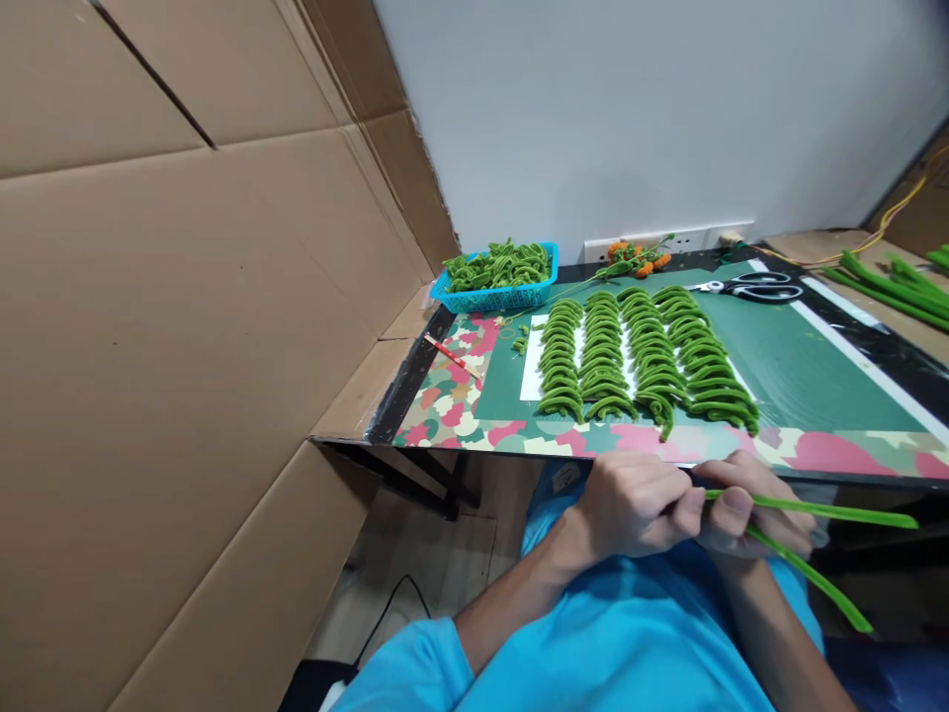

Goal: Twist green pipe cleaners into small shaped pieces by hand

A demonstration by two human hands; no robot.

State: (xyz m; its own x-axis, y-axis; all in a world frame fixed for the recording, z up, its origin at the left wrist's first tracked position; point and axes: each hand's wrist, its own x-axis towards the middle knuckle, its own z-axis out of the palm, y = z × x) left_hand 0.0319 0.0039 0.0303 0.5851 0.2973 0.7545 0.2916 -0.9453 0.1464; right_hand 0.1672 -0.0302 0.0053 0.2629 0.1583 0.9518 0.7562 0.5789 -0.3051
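My left hand and my right hand meet just off the table's front edge, both with fingers closed. Between them they pinch a green pipe cleaner, whose two fuzzy lengths stick out to the right, one nearly level and one slanting down. Whether it is one folded stem or two, I cannot tell; the part between the fingers is hidden. Beyond the hands, several rows of curved green pipe cleaner pieces lie on white paper over a green mat.
A blue basket heaped with green twisted pieces stands at the back left. Orange pipe cleaner flowers and black-handled scissors lie at the back. Long green stems are at the far right. A cardboard wall rises on the left.
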